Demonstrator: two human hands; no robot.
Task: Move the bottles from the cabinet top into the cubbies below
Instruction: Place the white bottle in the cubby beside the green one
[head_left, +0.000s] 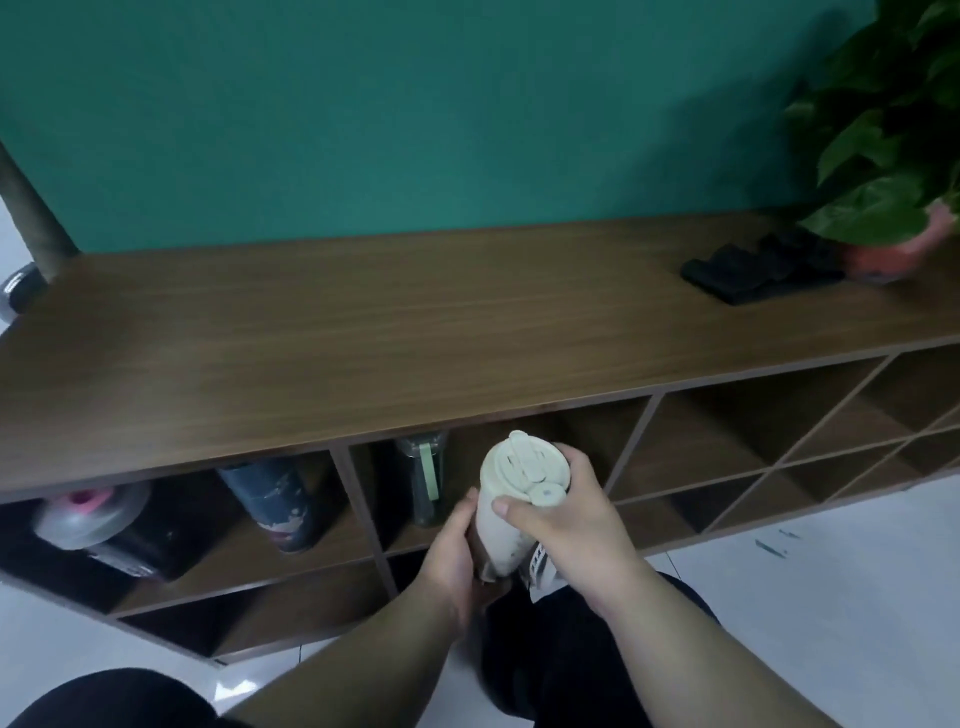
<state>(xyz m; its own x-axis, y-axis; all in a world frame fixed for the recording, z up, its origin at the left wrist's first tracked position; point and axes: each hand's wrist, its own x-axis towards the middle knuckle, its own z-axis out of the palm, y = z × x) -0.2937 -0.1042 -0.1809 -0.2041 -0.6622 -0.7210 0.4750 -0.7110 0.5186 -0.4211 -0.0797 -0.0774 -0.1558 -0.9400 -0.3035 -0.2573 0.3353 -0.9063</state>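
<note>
At lower centre, before the cubbies, the cream bottle looks rigid, smooth and probably light; left hand cups its base, right hand fingers wrapped near the lid.

Single head-worn wide-angle view, looking forward and down, close above wooden cabinet top; open cubbies below, green wall behind.

Cabinet top bare across left and middle; black object and potted plant crowd its right end. Top-left cubby blocked by pink-lidded bottle and dark bottle. Next cubby holds green-strapped bottle at left, room beside. Right cubbies open.
</note>
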